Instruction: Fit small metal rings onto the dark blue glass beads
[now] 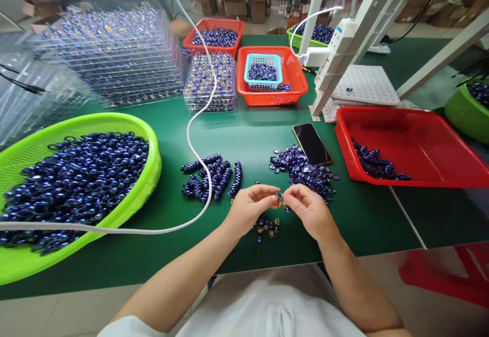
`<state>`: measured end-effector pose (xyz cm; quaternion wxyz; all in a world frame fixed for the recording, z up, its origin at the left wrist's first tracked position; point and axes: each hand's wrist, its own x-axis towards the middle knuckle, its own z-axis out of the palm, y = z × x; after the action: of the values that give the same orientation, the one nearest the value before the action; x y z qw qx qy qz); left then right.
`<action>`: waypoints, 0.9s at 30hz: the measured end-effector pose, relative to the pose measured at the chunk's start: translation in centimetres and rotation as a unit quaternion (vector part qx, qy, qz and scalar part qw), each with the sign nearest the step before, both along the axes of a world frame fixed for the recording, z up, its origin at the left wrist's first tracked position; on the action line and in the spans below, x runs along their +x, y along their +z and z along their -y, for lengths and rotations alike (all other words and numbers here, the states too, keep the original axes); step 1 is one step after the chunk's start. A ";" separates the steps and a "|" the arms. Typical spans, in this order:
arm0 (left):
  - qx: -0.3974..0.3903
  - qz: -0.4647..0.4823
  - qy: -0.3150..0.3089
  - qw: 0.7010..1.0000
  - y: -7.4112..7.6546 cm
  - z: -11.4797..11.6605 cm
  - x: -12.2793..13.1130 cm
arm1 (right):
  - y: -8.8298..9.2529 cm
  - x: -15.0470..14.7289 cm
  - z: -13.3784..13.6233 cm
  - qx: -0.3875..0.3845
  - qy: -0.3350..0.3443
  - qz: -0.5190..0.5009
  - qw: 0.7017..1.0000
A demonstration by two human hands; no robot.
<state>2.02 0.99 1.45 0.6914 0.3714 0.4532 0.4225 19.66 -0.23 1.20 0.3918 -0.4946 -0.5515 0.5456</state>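
Over the green table, my left hand [252,205] pinches a small dark part [278,197] with a bit of yellow on it. My right hand [307,208] meets it with thumb and forefinger closed at the same part's right side; its exact kind is too small to tell. Just beyond my right hand spreads a pile of shiny blue-purple caps [305,171]. Below the fingers lies a little cluster of similar small parts [269,226] with yellow bits. To the left are several stacked rows of glossy blue pieces [216,176].
A phone [312,143] touches the cap pile. At left stands a green basket [155,164] of blue pieces; at right, a red basket [428,143]. A white cable [191,138] crosses the table. Stacked clear trays [145,80] and orange baskets [267,99] stand behind, near another person's arm [181,26].
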 end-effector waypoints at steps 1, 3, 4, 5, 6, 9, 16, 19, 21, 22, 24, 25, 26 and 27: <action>-0.001 0.003 0.004 1.000 0.0 0.0 0.0 | 0.0 0.1 0.0 0.005 -0.004 0.008 1.000; 0.002 0.003 0.006 1.000 0.2 0.0 0.1 | 0.0 0.2 0.1 0.026 -0.016 0.032 0.999; 0.005 0.003 0.006 1.000 0.3 0.0 0.1 | 0.1 0.2 0.2 0.040 -0.021 0.045 0.998; 0.006 0.003 0.005 1.000 0.4 0.0 0.1 | 0.1 0.2 0.2 0.056 -0.024 0.058 0.996; 0.006 0.004 0.005 1.000 0.4 0.0 0.0 | 0.2 0.1 0.3 0.072 -0.024 0.069 0.995; 0.004 0.008 0.003 1.000 0.6 0.0 0.0 | 0.5 -0.1 0.5 0.123 -0.016 0.091 0.988; 0.001 -0.020 0.020 1.000 0.8 0.0 -0.2 | 0.6 -0.4 0.6 0.237 0.026 0.135 0.962; -0.003 -0.025 0.022 0.999 0.9 -0.1 -0.3 | 0.5 -0.4 0.7 0.251 0.021 0.140 0.958; -0.003 -0.024 0.016 1.000 1.0 -0.1 -0.3 | 0.5 -0.4 0.7 0.267 0.018 0.139 0.953; -0.002 -0.023 0.014 1.000 1.0 -0.1 -0.4 | 0.5 -0.4 0.7 0.278 0.020 0.138 0.951; -0.001 -0.022 0.013 1.000 0.9 -0.1 -0.3 | 0.5 -0.5 0.7 0.306 0.028 0.139 0.941; -0.001 -0.023 0.015 1.000 0.9 -0.1 -0.3 | 0.4 -0.5 0.7 0.325 0.032 0.147 0.934; -0.001 -0.024 0.016 1.000 0.8 -0.1 -0.2 | 0.3 -0.6 0.7 0.346 0.033 0.161 0.924; -0.002 -0.026 0.016 1.000 0.8 -0.1 -0.2 | 0.1 -0.7 0.6 0.368 0.032 0.181 0.911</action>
<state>1.85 1.10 2.21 0.6730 0.3735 0.4783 0.4229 18.93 -0.85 1.34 0.4221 -0.3873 -0.7903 0.2174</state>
